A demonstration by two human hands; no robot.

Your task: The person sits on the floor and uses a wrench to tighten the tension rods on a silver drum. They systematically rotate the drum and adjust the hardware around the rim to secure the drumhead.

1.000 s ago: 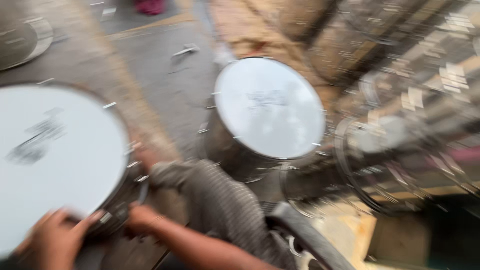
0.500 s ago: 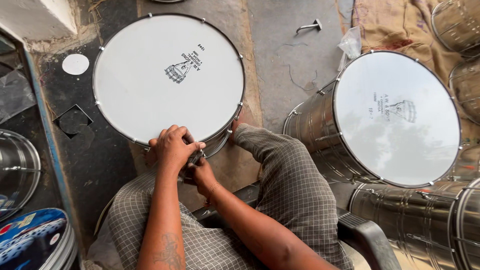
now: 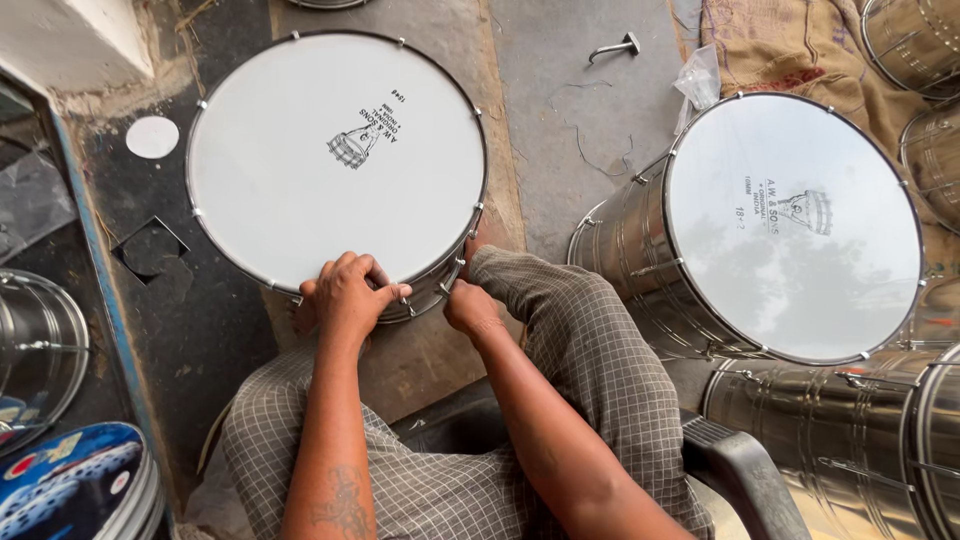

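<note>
Cramped floor: both hands (image 3: pixel 400 300) grip the drum (image 3: pixel 335 160) rim's near edge.

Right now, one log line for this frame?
left hand: on near rim of white-skinned round metal drum | right hand: at rim lug | second steel drum: right, untouched

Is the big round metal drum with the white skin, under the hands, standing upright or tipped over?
Upright: the drum shows its flat white skin facing up, and both hands work at its near rim.
</note>
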